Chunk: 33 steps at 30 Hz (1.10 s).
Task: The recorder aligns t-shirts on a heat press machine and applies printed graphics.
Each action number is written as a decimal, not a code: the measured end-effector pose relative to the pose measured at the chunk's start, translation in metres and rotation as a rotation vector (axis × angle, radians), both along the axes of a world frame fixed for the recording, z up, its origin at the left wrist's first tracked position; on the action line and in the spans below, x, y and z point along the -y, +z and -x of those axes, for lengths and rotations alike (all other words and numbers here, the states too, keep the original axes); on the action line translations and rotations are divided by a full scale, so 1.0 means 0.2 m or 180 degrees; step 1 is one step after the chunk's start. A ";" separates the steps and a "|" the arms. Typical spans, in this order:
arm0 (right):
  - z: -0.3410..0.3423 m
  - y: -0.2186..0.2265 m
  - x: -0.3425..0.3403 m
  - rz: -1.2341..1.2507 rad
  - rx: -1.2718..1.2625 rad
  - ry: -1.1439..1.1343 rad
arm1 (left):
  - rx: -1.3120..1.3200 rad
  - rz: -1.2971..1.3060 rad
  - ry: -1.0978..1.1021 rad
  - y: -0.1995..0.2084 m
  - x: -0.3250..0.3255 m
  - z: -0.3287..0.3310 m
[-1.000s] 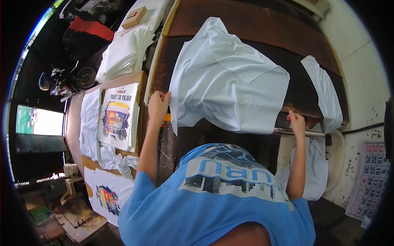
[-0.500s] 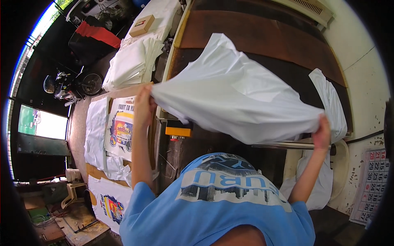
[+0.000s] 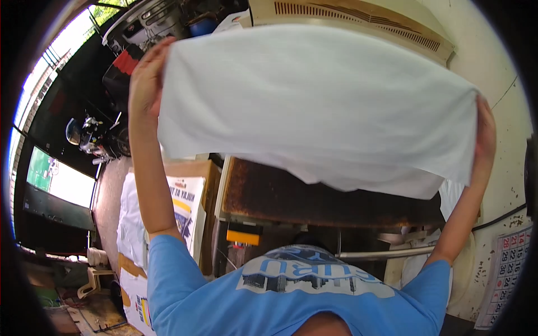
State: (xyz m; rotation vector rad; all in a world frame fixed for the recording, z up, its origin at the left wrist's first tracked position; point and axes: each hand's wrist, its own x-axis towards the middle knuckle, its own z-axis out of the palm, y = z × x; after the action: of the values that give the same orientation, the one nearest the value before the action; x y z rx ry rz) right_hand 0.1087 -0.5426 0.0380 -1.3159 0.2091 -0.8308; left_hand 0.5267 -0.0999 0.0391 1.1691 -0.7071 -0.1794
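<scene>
Since the earlier frame the white cloth (image 3: 319,106) is rising, now spreading across the upper middle of the frame; the left hand (image 3: 149,81) is holding its edge at upper left, the right hand (image 3: 486,134) is holding its right edge, the fingers closing on fabric though partly hidden; the dark counter (image 3: 269,187) is showing below; a printed white sheet (image 3: 193,196) is lying at lower left.

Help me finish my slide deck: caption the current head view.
Left hand and right hand hold a white cloth spread wide above a dark, rust-stained surface.
</scene>
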 end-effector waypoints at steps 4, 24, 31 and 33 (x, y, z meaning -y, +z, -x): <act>-0.45 -0.07 0.35 -0.0088 -0.0774 0.0023 | -0.0541 -0.1199 -0.0216 -0.19 0.38 -0.51; -1.08 -0.82 0.68 0.0399 -0.0500 -0.1257 | 0.0498 -0.0871 0.1119 -0.82 0.87 -0.89; -0.90 -1.34 0.57 0.0089 -0.1285 -0.1487 | -0.0494 -0.1230 0.0745 -1.46 0.75 -0.72; -0.82 -1.45 0.54 0.0167 -0.1356 -0.1616 | -0.0605 -0.1284 0.0704 -1.53 0.73 -0.64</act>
State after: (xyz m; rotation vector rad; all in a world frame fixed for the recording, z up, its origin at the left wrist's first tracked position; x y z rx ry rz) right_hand 0.2736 -0.6508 -0.2511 -1.5043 0.8908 -0.9705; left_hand 0.6543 -0.2466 -0.2679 1.5822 -0.3770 -0.2505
